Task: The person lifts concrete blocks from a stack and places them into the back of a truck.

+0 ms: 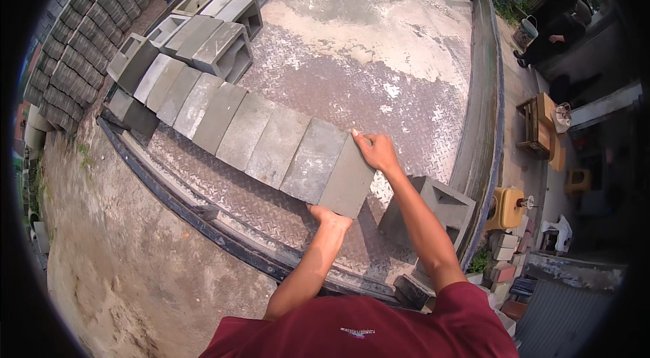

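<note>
A smooth grey concrete block [347, 180] forms the near right end of a row of concrete blocks [233, 121] laid side by side on a truck bed. My left hand [330, 217] grips the block's near lower edge, its fingers hidden underneath. At the opposite upper corner, my right hand [376, 152] clasps the block with the thumb by its edge. Its other fingers are partly out of sight down the side. The block sits against its neighbour. Beside my right forearm stands a separate hollow block [437, 212], its cavity showing.
The metal truck bed [298, 73] carries patches of pale sand [359, 33]. A side wall [474, 121] runs along its right. More hollow blocks [227, 50] line the far left. Stacked grey pieces [81, 53] stand outside. At right are a yellow stool [504, 209] and a person [565, 29].
</note>
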A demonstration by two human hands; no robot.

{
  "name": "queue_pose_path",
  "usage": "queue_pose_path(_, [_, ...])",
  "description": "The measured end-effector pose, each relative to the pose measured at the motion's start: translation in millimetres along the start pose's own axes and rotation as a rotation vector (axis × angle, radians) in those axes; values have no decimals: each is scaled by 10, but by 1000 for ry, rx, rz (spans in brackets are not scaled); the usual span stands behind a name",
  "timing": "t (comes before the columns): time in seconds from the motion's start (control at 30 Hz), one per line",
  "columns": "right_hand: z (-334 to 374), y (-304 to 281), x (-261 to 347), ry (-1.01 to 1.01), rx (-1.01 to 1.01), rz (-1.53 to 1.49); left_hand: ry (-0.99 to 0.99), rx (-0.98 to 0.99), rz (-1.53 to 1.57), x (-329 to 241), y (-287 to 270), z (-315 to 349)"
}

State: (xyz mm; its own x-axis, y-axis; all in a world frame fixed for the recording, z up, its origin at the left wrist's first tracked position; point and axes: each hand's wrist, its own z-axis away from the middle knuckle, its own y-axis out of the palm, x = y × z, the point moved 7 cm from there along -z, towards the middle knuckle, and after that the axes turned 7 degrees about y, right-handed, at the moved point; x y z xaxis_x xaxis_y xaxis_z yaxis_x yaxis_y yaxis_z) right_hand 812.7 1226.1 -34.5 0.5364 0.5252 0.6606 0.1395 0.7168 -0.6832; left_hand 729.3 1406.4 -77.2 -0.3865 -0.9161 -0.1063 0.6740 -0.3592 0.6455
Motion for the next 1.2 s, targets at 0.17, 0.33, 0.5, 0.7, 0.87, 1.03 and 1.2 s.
queue_pose_path(0.17, [29,29,-66,6,-137,-40,-41,18,32,8,-134,-95])
queue_pose_path(0.33, [99,4,-83,21,-195,-194,25,26,-13,-2,-170,-242])
queue_pose_path(0.5, [238,-66,52,-86,-307,-27,150,-48,-164,-108,-345,-405])
queue_pose_path(0.7, [504,55,-61,-191,-452,-126,141,-134,-355,-307,-340,82])
queue_pose_path(0.87, [888,160,62,-280,-472,-84,172,184,-588,-861,-371,272])
queue_pose_path(1.03, [1434,314,368,-263,-364,187,256,404,-775,-1671,-275,781])
queue_pose_path(1.2, [2309,935,1305,-469,-158,-1,469,508,-817,-2786,-633,1544])
